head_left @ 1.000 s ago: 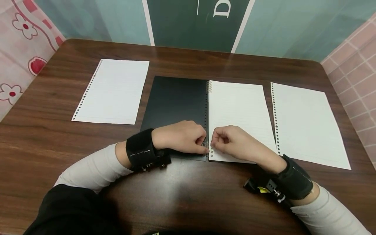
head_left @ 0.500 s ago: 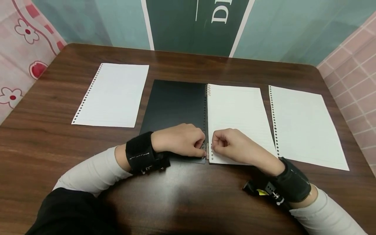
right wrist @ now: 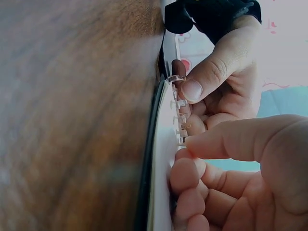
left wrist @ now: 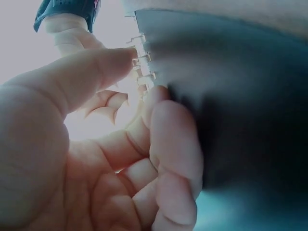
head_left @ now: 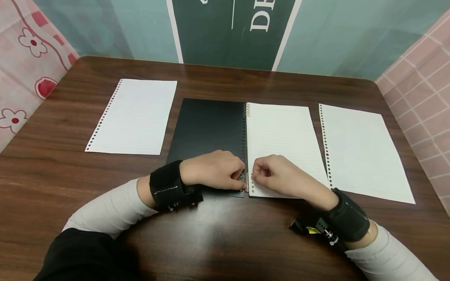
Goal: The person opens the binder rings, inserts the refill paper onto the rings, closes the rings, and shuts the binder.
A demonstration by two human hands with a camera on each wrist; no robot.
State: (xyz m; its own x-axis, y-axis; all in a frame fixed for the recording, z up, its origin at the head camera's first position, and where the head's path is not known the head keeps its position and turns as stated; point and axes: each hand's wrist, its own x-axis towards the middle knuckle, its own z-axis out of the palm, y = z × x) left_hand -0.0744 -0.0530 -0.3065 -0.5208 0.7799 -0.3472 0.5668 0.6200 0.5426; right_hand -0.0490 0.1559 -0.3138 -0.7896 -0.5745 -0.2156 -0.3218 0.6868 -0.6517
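- The right hand point(right wrist: 231, 168), close to the lens, pinches the clear plastic binder rings point(right wrist: 179, 108) with thumb and curled fingers.
- The left hand point(right wrist: 221, 77) pinches the same rings further along, thumbnail showing.
- White pages point(right wrist: 161, 159) lie on a dark cover point(right wrist: 147, 173) on the wooden table point(right wrist: 72, 115).
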